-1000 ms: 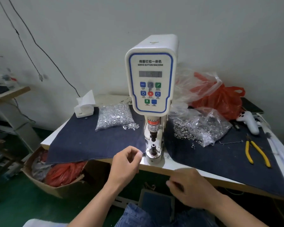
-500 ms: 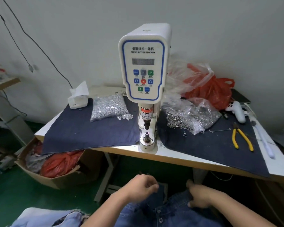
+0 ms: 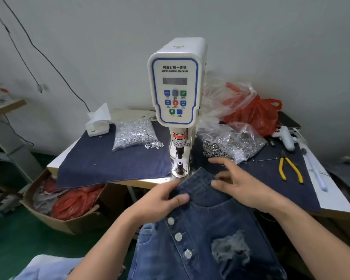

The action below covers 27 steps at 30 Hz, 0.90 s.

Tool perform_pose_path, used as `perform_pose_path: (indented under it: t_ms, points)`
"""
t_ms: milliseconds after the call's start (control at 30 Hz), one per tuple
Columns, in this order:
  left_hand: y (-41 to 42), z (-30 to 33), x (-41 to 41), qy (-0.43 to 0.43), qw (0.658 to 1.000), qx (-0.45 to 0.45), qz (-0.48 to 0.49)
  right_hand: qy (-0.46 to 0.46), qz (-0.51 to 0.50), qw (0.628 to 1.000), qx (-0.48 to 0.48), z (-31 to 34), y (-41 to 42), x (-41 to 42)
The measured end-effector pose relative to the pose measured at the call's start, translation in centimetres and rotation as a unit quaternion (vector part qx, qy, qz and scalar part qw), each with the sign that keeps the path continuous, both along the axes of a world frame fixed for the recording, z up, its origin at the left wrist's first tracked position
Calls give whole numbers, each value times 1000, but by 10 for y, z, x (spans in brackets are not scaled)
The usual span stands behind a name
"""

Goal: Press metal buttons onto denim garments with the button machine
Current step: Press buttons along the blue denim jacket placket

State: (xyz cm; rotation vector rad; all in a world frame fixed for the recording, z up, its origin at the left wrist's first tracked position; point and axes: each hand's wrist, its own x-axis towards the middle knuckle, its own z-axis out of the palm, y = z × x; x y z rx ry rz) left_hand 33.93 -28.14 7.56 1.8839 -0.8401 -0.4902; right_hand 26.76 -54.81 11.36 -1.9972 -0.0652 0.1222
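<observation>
A white servo button machine (image 3: 176,85) stands at the table's front edge, its lower die (image 3: 179,168) bare. A pair of blue denim jeans (image 3: 206,225) with three silver buttons down the fly lies raised in front of the die. My left hand (image 3: 162,201) pinches the waistband's left side, thumb on top. My right hand (image 3: 240,184) lies over the waistband's right corner with fingers spread and fairly straight. A bag of silver buttons (image 3: 133,134) lies left of the machine, and a bag of dark rivets (image 3: 230,144) lies to its right.
Dark denim cloth (image 3: 113,164) covers the table (image 3: 331,201). Yellow-handled pliers (image 3: 289,168) and a white controller (image 3: 285,138) lie at the right. Red and clear plastic bags (image 3: 251,110) sit behind. A tissue box (image 3: 97,124) stands back left. A cardboard box (image 3: 69,211) sits on the floor at left.
Both hands dropped below the table edge, then came up with the jeans; the waistband now lies just in front of the machine's die.
</observation>
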Motion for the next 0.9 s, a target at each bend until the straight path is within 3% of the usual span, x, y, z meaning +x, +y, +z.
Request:
perform_pose_path:
  t_ms: [167, 400, 467, 533, 600, 700, 800, 900]
  points:
    - [16, 32, 14, 57, 991, -87, 82, 7, 18, 997, 77, 16, -3, 4]
    - [30, 32, 21, -162, 968, 0, 190, -17, 82, 990, 118, 27, 10, 0]
    - [28, 28, 13, -222, 949, -6, 223, 1, 88, 988, 123, 27, 8, 0]
    - [28, 27, 7, -225, 945, -33, 236, 6, 88, 991, 98, 25, 4, 1]
    - [31, 25, 7, -171, 960, -45, 218, -4, 77, 996, 47, 22, 1, 5]
    - [35, 28, 11, 4, 984, -87, 158, -8, 84, 996, 10, 17, -1, 11]
    - [37, 29, 16, 176, 959, -189, 120, -1, 108, 994, 8, 13, -4, 14]
    - [35, 32, 19, 237, 941, -217, 105, -23, 75, 997, 8, 11, 4, 21]
